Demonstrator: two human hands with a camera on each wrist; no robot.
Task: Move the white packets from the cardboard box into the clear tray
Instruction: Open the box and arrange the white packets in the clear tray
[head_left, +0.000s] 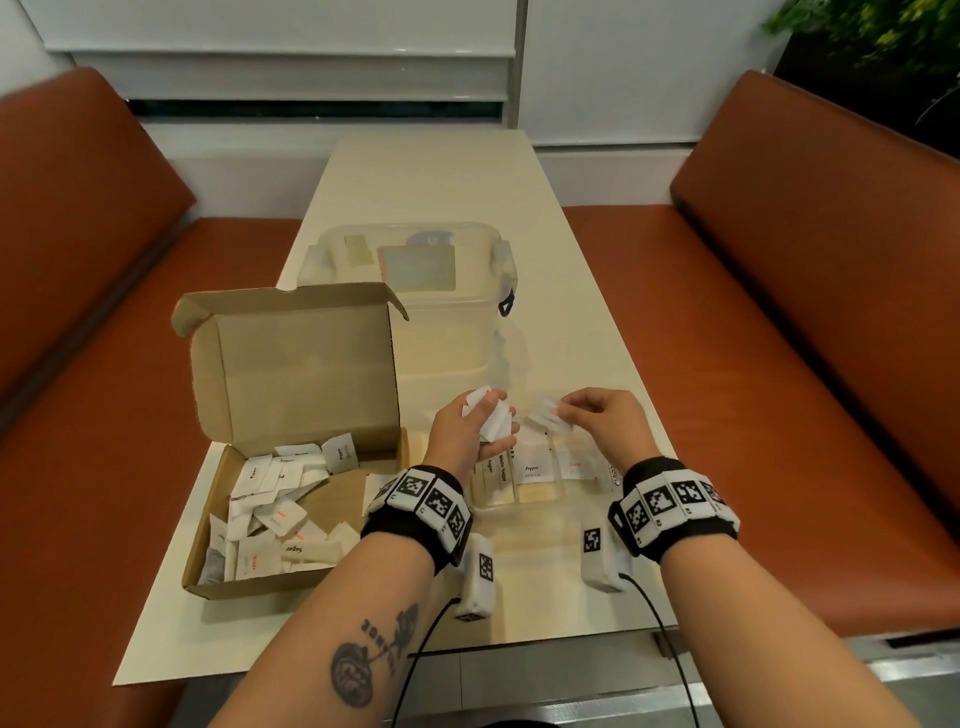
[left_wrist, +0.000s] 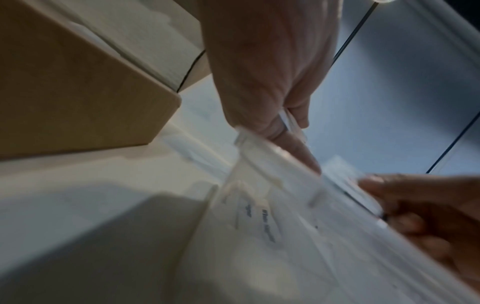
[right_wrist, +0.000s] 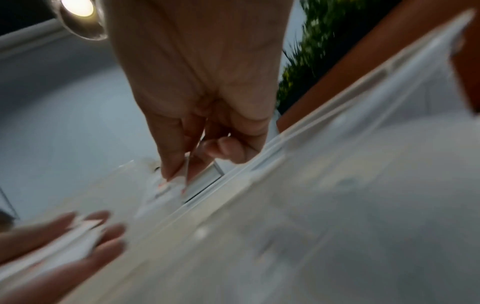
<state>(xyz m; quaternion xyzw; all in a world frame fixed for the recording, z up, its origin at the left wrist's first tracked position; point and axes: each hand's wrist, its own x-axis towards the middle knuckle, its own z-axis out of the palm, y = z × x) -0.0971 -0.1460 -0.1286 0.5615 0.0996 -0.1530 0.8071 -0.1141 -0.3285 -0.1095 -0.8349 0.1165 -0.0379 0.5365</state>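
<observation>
Your left hand (head_left: 467, 431) is above the clear tray (head_left: 540, 493), and its fingers are curled around a small bunch of white packets (head_left: 491, 415). Your right hand (head_left: 602, 421) is just beside it, also over the tray, and pinches one single packet (head_left: 545, 410) between thumb and fingertips. The two hands do not touch. Many packets (head_left: 270, 509) lie in the open cardboard box (head_left: 291, 374) on the left of the tray, and some stand in the tray compartments.
</observation>
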